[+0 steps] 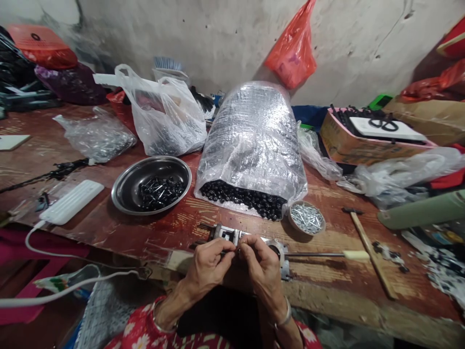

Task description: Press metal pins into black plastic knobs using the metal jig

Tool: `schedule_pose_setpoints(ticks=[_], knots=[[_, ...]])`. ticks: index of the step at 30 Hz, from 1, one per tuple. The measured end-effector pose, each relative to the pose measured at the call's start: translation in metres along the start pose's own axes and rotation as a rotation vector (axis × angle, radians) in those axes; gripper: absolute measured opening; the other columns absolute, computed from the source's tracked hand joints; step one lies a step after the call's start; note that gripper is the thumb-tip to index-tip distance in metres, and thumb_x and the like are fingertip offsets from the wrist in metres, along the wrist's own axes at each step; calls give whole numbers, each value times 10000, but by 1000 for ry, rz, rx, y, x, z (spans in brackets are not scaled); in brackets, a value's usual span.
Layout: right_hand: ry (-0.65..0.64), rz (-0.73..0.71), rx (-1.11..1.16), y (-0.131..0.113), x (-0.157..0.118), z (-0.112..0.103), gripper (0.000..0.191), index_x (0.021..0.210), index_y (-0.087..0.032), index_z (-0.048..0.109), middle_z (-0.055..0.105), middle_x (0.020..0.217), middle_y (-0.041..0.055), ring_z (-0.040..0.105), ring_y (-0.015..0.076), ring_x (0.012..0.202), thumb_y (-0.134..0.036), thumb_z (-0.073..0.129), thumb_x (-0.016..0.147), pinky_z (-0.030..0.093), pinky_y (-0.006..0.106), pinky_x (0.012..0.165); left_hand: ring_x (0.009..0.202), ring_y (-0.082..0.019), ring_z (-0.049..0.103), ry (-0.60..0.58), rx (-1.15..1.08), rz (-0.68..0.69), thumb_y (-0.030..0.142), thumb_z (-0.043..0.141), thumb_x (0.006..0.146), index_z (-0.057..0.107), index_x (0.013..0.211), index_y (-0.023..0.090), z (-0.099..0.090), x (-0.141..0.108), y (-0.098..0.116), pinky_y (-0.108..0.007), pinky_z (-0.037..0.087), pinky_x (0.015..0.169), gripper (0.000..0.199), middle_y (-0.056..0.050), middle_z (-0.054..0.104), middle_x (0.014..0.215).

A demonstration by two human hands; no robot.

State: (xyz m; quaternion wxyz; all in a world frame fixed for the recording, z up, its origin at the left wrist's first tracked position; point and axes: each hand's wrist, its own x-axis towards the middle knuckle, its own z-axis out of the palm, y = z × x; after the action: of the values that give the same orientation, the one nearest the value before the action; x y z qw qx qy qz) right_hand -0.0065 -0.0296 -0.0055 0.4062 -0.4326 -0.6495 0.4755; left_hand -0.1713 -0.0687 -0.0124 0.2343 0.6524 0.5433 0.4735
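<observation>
My left hand (209, 264) pinches a small black part (228, 251) between thumb and forefinger; its shape is mostly hidden. My right hand (264, 266) has its thumb and fingertips pressed together close beside it, and whatever they hold is too small to make out. Both hands are at the table's front edge, before a metal clamp-like device (228, 233) with a rod ending in a pale handle (355, 255). Behind it, small black round parts (247, 198) spill from the mouth of a silvery sack (254, 131). A small bowl (291, 224) of metal screws or nails (308, 218) stands to its right.
At left stand a steel bowl (116, 199) of black parts with metal pins (162, 193) and a white power strip (74, 201) with a cable. A hammer (374, 257) lies at right, near a green roll (425, 209). Plastic bags (160, 116) and a box (345, 138) line the back.
</observation>
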Motion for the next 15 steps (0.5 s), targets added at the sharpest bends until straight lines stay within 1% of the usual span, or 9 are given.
schedule_pose_setpoints(ticks=[2, 4, 6, 8, 9, 11, 13, 15], knots=[[-13, 2, -12, 0, 0, -1, 204, 870, -231, 635, 603, 741, -23, 554, 135, 671, -348, 540, 1006, 454, 238, 635, 581, -87, 581, 17, 18, 27, 144, 607, 919, 704, 921, 190, -1, -1, -2, -187, 449, 540, 108, -3, 689, 766], [-7, -22, -87, 0, 2, -5, 195, 878, -235, 636, 606, 738, -23, 554, 138, 658, -339, 537, 1009, 448, 245, 626, 706, -119, 658, 29, 54, 83, 124, 574, 937, 696, 946, 192, -2, 0, -4, -207, 511, 643, 140, -25, 703, 823], [51, -102, -223, 1, 7, -12, 158, 921, -239, 638, 636, 790, -6, 573, 152, 691, -321, 538, 1011, 451, 266, 657, 790, -143, 688, 17, 125, 162, 99, 529, 956, 685, 986, 190, -3, 0, -7, -234, 537, 719, 183, -43, 708, 859], [98, -214, -382, 4, 13, -17, 126, 965, -239, 636, 659, 853, 21, 586, 180, 768, -288, 531, 1016, 452, 300, 715, 803, -152, 691, -25, 227, 238, 69, 487, 957, 674, 1019, 188, -3, 2, -11, -249, 536, 731, 230, -50, 704, 860], [93, -266, -460, 5, 17, -19, 129, 967, -238, 632, 661, 868, 31, 579, 195, 804, -263, 518, 1020, 445, 317, 741, 798, -156, 688, -50, 284, 271, 55, 470, 952, 671, 1027, 187, -2, 2, -12, -255, 531, 727, 251, -52, 699, 855], [17, -338, -606, 8, 25, -18, 177, 935, -237, 626, 647, 855, 37, 541, 211, 836, -206, 480, 1029, 423, 337, 760, 794, -169, 674, -90, 398, 318, 35, 449, 935, 667, 1017, 185, 0, 4, -15, -272, 514, 716, 277, -56, 684, 840], [-68, -371, -735, 11, 31, -13, 213, 908, -236, 627, 633, 843, 35, 508, 216, 838, -169, 466, 1030, 400, 342, 752, 778, -180, 651, -103, 489, 336, 30, 439, 929, 663, 984, 186, 2, 4, -15, -289, 485, 693, 278, -56, 668, 823], [-111, -386, -835, 13, 34, -8, 192, 914, -236, 639, 633, 865, 39, 498, 223, 852, -165, 496, 1022, 386, 349, 753, 761, -186, 629, -106, 537, 338, 28, 429, 933, 656, 959, 188, 4, 4, -15, -304, 456, 671, 278, -53, 660, 818]])
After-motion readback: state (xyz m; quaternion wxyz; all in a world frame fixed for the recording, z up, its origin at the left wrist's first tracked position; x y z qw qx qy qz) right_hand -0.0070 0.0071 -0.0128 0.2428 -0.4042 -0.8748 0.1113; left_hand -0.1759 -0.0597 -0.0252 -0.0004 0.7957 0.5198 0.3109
